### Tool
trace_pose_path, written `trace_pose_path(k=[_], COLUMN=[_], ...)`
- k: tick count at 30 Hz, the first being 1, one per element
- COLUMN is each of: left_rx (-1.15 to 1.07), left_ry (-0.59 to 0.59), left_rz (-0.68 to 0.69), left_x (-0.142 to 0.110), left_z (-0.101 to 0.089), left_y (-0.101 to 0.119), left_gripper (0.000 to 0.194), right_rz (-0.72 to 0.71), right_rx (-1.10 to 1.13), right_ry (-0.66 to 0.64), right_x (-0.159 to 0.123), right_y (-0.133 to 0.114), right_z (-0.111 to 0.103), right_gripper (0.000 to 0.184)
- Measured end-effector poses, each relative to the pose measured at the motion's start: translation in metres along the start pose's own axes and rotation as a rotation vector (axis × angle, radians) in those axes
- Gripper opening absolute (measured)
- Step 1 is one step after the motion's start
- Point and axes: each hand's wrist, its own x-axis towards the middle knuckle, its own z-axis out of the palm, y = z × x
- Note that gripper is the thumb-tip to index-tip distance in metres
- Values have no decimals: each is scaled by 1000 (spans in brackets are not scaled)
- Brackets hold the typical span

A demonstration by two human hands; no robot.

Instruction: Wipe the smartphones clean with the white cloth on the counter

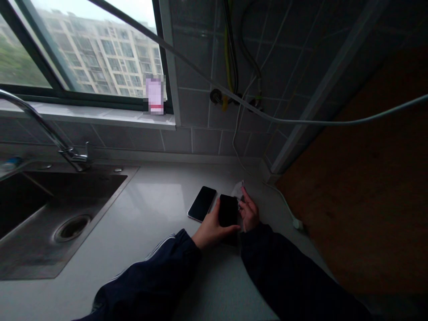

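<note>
My left hand (pixel 210 229) is closed around a black smartphone (pixel 228 210), thumb along its lower edge and fingers at its left side. The phone is held over the counter with its dark face up. Close to its right edge, my right hand (pixel 250 213) has its fingers curled around a thin white piece that looks like a tissue (pixel 237 189), partly hidden behind the fingers and the phone. A second smartphone (pixel 202 203), dark screen up, lies flat on the counter just left of the held one.
A steel sink (pixel 96 223) with a tap (pixel 43 118) is set into the white counter (pixel 157 214) at left. A white cable (pixel 301 121) crosses in front at height. A plug (pixel 297 223) lies near the wooden panel (pixel 361 187) at right.
</note>
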Motion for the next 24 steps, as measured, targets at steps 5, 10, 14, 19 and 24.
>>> trace_pose_path(k=[5, 10, 14, 19, 24], left_rx=[-32, -259, -301, -357, -515], left_ry=[54, 121, 168, 188, 305], left_rz=[-59, -225, -232, -214, -118], left_x=[11, 26, 31, 23, 13], left_z=[4, -2, -5, 8, 25], left_y=[6, 5, 3, 6, 14], left_gripper=[94, 57, 39, 43, 60], right_rz=[36, 44, 59, 64, 87], right_rx=[10, 32, 78, 121, 154], right_ry=[-14, -75, -100, -94, -101], right_x=[8, 8, 8, 10, 9], right_y=[9, 8, 6, 6, 8], right_z=[-3, 0, 1, 0, 3], right_gripper=[71, 70, 67, 64, 66])
